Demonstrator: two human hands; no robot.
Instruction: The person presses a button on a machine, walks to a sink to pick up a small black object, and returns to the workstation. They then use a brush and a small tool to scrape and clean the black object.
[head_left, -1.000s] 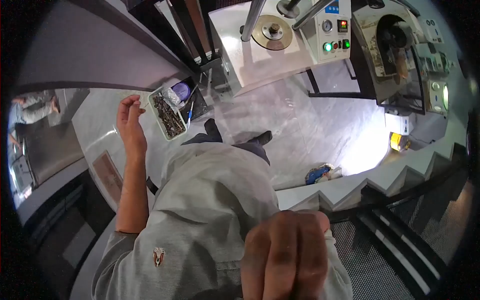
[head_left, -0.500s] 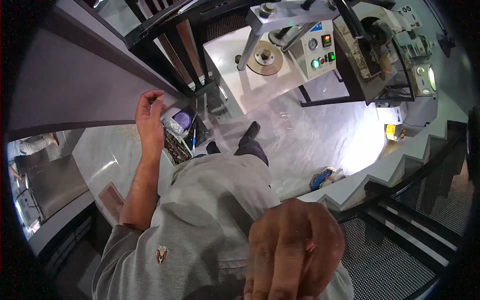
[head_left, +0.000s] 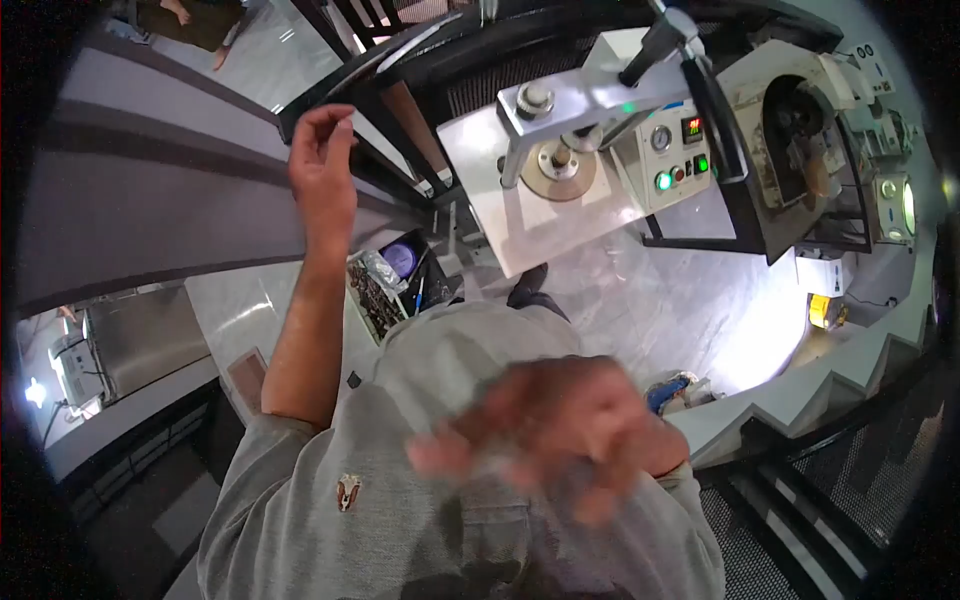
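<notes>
Head view, left hand: your left hand (head_left: 325, 190) is raised at the upper left, palm partly turned to the press, with the dark railing (head_left: 375, 125) nearest to it in view
Left fingers: loosely curled, with a small gap between them and the thumb; you have nothing visible in them, and contact with the railing cannot be told
Head view, right hand: your right hand (head_left: 575, 425) is low in front of your grey shirt (head_left: 400, 500), and you have it nearer the camera
Right fingers: they look partly spread, but blur hides how far open they are and whether they hold or touch anything
Press: the press, with its metal crossbar (head_left: 585, 105) and round plate (head_left: 560, 182), lies to the right of your left fingers and beyond your right hand, toward the top of the view
Long axis: the crossbar runs across the view, rising slightly to the right; the black lever (head_left: 717, 120) beside it points down toward the control panel (head_left: 672, 160) side
Nearer hand: your left hand looks closer to the crossbar's left end, your right hand to the lever; true depth cannot be told
Floor: the tray (head_left: 370, 305) and purple lid (head_left: 401, 260) lie below your left hand in view, well apart from the fingers
</notes>
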